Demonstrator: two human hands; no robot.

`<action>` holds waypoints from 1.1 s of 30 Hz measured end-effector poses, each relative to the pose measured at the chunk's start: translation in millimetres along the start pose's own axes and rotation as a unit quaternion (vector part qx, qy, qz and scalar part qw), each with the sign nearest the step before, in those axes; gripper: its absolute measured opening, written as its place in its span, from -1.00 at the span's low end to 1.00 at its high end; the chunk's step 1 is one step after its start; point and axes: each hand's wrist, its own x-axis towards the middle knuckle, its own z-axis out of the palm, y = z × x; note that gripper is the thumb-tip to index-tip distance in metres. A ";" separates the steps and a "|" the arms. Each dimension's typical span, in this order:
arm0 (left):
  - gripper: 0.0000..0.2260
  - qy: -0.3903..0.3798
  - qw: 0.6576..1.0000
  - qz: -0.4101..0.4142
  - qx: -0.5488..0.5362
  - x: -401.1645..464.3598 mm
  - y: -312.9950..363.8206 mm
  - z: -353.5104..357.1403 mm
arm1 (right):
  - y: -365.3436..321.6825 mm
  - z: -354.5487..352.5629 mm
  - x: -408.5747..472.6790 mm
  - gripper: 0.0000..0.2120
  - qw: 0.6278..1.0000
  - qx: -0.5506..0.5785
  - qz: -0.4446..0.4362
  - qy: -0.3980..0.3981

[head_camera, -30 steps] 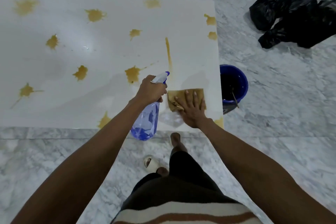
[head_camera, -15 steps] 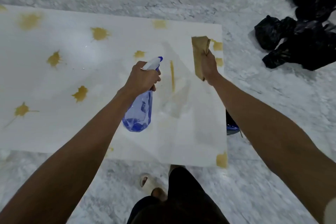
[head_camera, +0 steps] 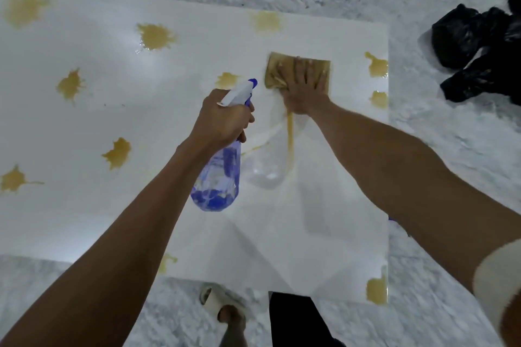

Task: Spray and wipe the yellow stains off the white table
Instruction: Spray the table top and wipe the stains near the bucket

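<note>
Stains (head_camera: 156, 36) remain over most of the white table (head_camera: 84, 110) in the head view: many yellow blots on the left and far side, two near the right edge, one at the near right corner, so I judge the job hardly half done. Right hand (head_camera: 303, 87) presses flat, fingers spread, on a tan cloth (head_camera: 275, 69) above a yellow streak (head_camera: 290, 132). Left hand (head_camera: 222, 121) grips a spray bottle (head_camera: 217, 177), held above the table.

A cloth (head_camera: 284, 70) lay on the table (head_camera: 84, 121) under the right hand (head_camera: 303, 90), just right of the gripped spray bottle (head_camera: 220, 166).
</note>
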 end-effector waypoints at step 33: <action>-0.87 -0.044 0.996 0.058 0.046 -252.6 -81.1 -148.8 | -205.6 -18.7 -372.6 -0.46 0.459 0.888 -0.002 -0.014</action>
